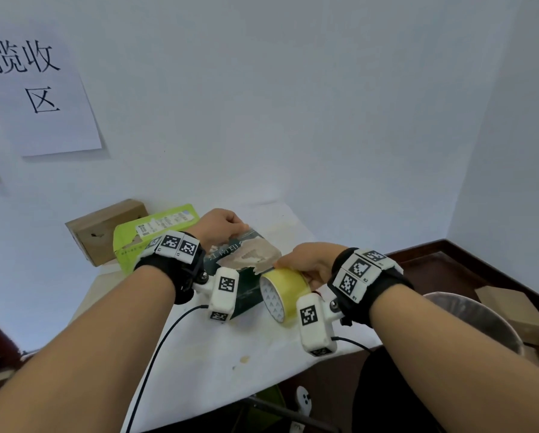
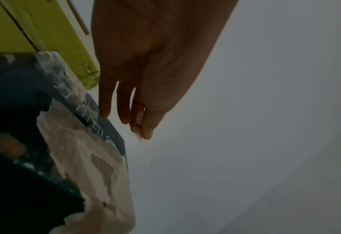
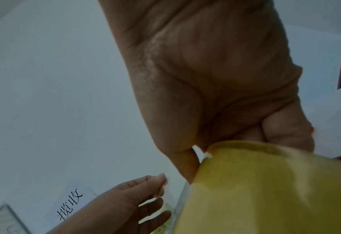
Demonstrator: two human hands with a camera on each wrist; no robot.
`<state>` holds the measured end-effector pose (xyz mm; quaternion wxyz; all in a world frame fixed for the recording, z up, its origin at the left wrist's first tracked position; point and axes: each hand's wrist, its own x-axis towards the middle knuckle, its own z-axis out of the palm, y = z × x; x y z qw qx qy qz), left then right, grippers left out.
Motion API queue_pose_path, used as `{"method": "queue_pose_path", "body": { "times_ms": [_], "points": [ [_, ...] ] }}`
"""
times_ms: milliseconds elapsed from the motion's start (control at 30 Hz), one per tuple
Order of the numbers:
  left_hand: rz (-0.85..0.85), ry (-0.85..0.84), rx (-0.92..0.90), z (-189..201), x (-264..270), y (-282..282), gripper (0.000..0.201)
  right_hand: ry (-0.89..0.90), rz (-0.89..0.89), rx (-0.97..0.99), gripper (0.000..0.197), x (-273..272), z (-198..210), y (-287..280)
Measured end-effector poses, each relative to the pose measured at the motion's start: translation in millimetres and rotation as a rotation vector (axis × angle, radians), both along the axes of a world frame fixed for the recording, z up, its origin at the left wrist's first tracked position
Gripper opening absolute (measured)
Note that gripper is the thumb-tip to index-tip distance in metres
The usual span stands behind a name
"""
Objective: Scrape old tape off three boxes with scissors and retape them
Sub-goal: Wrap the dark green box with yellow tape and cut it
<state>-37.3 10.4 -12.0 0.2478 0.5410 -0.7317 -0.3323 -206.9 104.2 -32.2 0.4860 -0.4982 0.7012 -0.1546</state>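
Note:
A dark box [image 1: 246, 290] with a torn, pale top patch [image 1: 252, 254] lies on the white table [image 1: 215, 354]; the left wrist view shows it too [image 2: 15, 95]. My right hand [image 1: 305, 260] grips a yellow tape roll [image 1: 285, 282] at the box's near right end, fingers curled around the roll [image 3: 265, 190]. My left hand [image 1: 223, 225] hovers over the box's far end. Its thumb and forefinger [image 2: 145, 133] pinch together on what looks like the clear tape's free end. The right wrist view shows that hand [image 3: 137, 197] beside the roll. No scissors are in view.
A green box [image 1: 156, 226] and a brown cardboard box [image 1: 106, 226] stand against the wall behind the dark box. A metal basin [image 1: 480, 317] and another cardboard box [image 1: 511, 310] sit low at the right. A paper sign [image 1: 40, 89] hangs on the wall.

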Motion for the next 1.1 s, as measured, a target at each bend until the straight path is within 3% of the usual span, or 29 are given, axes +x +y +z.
{"method": "queue_pose_path", "body": {
  "times_ms": [167, 333, 1100],
  "points": [
    [-0.01, -0.176, -0.035, -2, -3, -10, 0.021, 0.0, 0.007, 0.0, 0.036, 0, 1, -4],
    [-0.016, -0.255, -0.068, -3, -6, -16, 0.022, 0.022, 0.008, -0.005, 0.033, 1, 1, -9],
    [-0.023, -0.443, -0.153, -21, -7, -19, 0.016, 0.14, 0.067, -0.04, 0.029, 11, 1, -17]
  ]
}}
